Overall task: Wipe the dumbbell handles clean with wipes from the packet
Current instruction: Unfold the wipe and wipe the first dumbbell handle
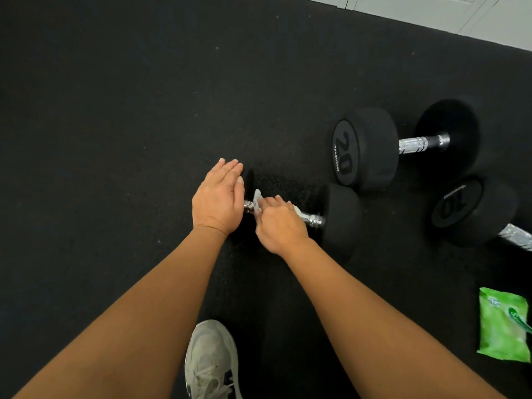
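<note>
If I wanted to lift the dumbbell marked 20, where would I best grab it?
Probably by its chrome handle, coming from above and closing round it. The dumbbell marked 20 lies on its side on the floor. Its round heads hold the bare bar clear of the ground and look too broad to grasp.

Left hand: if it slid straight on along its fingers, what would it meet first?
Likely nothing: beyond the left hand only bare black rubber floor shows, though height is unclear.
</note>
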### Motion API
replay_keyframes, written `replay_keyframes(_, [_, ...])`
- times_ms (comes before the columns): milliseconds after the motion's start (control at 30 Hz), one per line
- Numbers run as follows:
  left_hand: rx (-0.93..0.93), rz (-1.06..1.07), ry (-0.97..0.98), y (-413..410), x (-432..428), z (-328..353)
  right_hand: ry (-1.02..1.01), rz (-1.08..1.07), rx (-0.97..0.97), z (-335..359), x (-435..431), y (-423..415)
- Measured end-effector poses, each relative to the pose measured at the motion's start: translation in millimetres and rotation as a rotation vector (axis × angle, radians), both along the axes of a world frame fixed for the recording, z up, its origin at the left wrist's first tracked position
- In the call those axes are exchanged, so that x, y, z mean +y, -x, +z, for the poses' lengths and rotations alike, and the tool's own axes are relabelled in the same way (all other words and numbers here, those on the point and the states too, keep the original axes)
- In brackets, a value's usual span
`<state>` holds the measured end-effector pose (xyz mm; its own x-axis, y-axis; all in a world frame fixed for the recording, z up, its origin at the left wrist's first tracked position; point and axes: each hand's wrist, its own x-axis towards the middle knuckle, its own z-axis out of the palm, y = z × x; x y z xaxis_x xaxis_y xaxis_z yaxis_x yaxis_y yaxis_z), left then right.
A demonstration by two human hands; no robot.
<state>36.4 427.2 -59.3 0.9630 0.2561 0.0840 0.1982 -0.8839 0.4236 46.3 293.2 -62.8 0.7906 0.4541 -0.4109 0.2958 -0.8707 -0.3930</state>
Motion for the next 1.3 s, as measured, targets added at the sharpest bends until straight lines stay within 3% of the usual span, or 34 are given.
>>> replay_keyframes(233, [-0.001,-0.008,-0.005,1,-1,1,-0.001,0.103,0.092,12,7,-15])
replay_keyframes(400, [-0.018,-0.012,-0.01,3,-1,1,0.013,0.039,0.047,7,-3,-7])
replay_keyframes(600, [0.006,-0.026,-0.058,15,-1,1,-0.038,0.153,0.026,-5,3,6])
replay_keyframes(833, [-0.017,-0.029,-0.053,29,-3,-2,-0.026,0.008,0.007,1,-3,22])
replay_keyframes(1000, [-0.041,-0.042,-0.06,46,-2,-7,-0.028,0.096,0.044,2,10,32])
replay_keyframes(1300, [-0.092,-0.068,-0.048,66,-3,-9,0.011,0.06,0.012,2,-1,43])
